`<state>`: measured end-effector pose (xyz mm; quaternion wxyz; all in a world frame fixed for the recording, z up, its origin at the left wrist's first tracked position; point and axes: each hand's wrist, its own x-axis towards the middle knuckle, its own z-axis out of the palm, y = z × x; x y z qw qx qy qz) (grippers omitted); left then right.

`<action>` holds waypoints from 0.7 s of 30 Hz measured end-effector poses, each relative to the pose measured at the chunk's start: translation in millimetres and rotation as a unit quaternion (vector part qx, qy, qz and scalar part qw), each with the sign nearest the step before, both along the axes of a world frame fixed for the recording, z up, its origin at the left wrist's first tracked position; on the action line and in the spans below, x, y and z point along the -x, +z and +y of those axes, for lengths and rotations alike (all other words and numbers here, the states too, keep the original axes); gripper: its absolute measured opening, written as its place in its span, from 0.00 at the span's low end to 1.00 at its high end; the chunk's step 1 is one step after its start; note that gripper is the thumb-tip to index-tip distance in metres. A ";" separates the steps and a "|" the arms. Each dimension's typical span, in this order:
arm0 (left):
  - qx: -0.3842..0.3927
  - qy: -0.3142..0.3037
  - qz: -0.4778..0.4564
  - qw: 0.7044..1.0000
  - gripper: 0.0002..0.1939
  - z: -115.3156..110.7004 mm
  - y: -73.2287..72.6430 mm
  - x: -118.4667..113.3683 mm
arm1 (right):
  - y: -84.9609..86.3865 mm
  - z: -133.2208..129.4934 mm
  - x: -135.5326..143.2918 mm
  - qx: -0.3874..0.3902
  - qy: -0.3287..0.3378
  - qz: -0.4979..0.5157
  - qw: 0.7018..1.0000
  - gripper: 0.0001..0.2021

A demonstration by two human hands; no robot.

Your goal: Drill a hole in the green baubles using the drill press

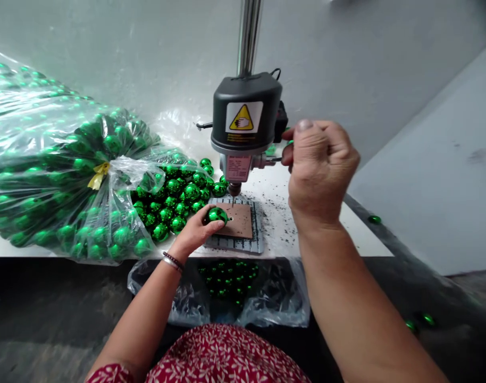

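Between the fingers and thumb of my left hand (199,229) is a shiny green bauble (218,214). It is over the brown board (242,226) on the grey base plate (259,243), a little left of and below the thin drill bit (233,201). Above stands the drill press (243,117), dark-topped with a yellow warning label. My right hand (323,165) is raised at the press's right side, fingers curled round its feed lever (274,160); most of the lever is hidden by the hand.
A large clear bag (67,186) of green baubles, tied in yellow, fills the table's left. Loose baubles (173,199) lie beside it. Dark shavings dot the white table (346,234). Below the front edge hangs a plastic-lined container (275,311) with baubles inside. Several baubles lie lower right.
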<state>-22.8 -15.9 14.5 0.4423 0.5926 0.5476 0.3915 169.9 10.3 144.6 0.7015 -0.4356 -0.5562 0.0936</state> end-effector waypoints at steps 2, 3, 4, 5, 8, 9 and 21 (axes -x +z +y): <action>-0.023 -0.022 0.057 0.998 0.29 8.9 2.0 -4.8 | 1.8 -1.7 0.2 0.006 0.003 -0.003 1.000 0.18; -0.026 -0.025 0.080 0.996 0.29 12.4 2.4 -7.1 | 2.8 -2.6 0.3 0.007 0.006 -0.002 1.000 0.18; -0.027 -0.025 0.103 0.994 0.30 15.2 2.2 -9.2 | 3.7 -3.5 0.5 0.009 0.010 0.000 1.000 0.18; -0.026 -0.020 0.125 0.992 0.30 17.5 1.6 -11.0 | 4.5 -4.2 0.6 0.009 0.015 0.003 1.000 0.17; -0.029 0.010 0.181 0.983 0.28 22.6 -1.6 -14.4 | 6.1 -5.5 1.0 0.001 0.035 0.018 0.999 0.16; -0.033 0.017 0.193 0.981 0.28 24.0 -2.4 -14.9 | 6.4 -5.7 1.1 -0.001 0.040 0.021 0.999 0.16; -0.056 -0.021 0.292 0.954 0.33 37.3 8.5 -25.3 | 8.3 -10.6 -3.2 -0.002 0.088 0.023 0.996 0.13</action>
